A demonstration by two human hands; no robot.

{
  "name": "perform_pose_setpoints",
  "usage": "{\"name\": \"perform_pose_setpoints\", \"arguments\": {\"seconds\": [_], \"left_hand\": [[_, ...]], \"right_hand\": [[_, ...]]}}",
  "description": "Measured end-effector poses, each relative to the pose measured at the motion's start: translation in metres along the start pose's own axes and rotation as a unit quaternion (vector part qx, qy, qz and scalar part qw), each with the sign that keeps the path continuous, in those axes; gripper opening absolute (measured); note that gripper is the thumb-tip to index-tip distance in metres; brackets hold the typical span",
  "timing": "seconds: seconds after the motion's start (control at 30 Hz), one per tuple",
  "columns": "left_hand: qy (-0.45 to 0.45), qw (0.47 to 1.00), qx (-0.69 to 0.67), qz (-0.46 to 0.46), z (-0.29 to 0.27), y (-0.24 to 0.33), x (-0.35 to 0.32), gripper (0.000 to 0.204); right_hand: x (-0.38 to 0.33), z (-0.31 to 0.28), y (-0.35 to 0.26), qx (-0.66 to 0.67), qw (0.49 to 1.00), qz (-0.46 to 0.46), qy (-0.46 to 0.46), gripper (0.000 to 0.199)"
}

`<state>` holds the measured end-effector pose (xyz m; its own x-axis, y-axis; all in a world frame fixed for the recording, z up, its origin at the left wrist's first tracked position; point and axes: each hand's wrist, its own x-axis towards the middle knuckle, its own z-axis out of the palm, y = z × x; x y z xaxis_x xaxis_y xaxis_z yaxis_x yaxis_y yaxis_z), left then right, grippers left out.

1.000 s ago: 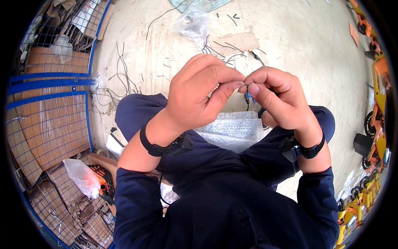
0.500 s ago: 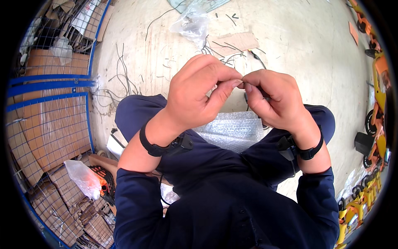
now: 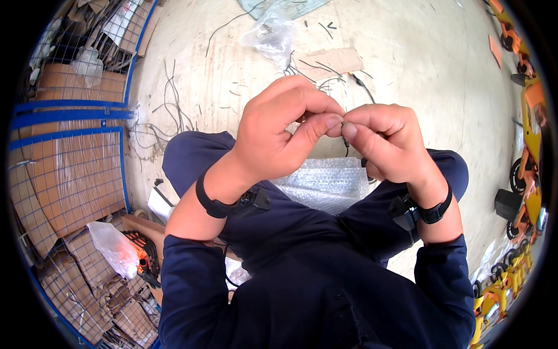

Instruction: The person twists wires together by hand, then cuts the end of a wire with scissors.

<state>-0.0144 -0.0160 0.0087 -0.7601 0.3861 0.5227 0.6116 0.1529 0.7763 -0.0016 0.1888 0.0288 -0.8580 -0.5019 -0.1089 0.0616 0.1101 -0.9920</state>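
Observation:
My left hand (image 3: 285, 131) and my right hand (image 3: 388, 142) meet at the fingertips above my crossed legs. Both are closed in a pinch, thumb against forefinger, on what looks like a thin black cable (image 3: 347, 148). A short dark length of it hangs below the fingertips; the pinched part is mostly hidden. Under my hands, a folded sheet of bubble wrap (image 3: 325, 181) lies between my legs. Beyond them, a flat piece of cardboard (image 3: 337, 58) on the floor has several cut dark cables on and around it.
Loose cables (image 3: 174, 96) and a clear plastic bag (image 3: 270, 38) lie on the concrete floor (image 3: 430, 70). To the left stands a blue wire cage (image 3: 70, 110) holding cardboard, with a plastic bag (image 3: 116, 250) near it. Yellow and orange wheeled things (image 3: 526, 151) line the right.
My right fingers have shifted slightly and my right thumb has risen to the pinch point. More of the dark cable shows hanging beneath. The left hand has barely moved.

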Motion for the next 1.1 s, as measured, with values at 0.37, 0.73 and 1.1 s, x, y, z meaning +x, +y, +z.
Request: {"name": "perform_pose_setpoints", "arguments": {"seconds": [0.37,0.73,1.1], "left_hand": [[-0.017,0.988,0.028,-0.148,0.002,-0.004,-0.002,0.008],[0.064,0.977,-0.036,-0.202,0.016,-0.006,-0.004,0.011],[-0.026,0.976,0.214,0.029,0.020,-0.010,-0.006,0.012]], "right_hand": [[0.023,-0.004,0.030,-0.284,0.913,-0.271,0.108,0.009],[0.012,-0.005,0.024,-0.130,0.986,-0.095,0.047,0.007],[0.007,-0.002,0.018,-0.160,0.983,-0.069,0.059,0.005]]}}
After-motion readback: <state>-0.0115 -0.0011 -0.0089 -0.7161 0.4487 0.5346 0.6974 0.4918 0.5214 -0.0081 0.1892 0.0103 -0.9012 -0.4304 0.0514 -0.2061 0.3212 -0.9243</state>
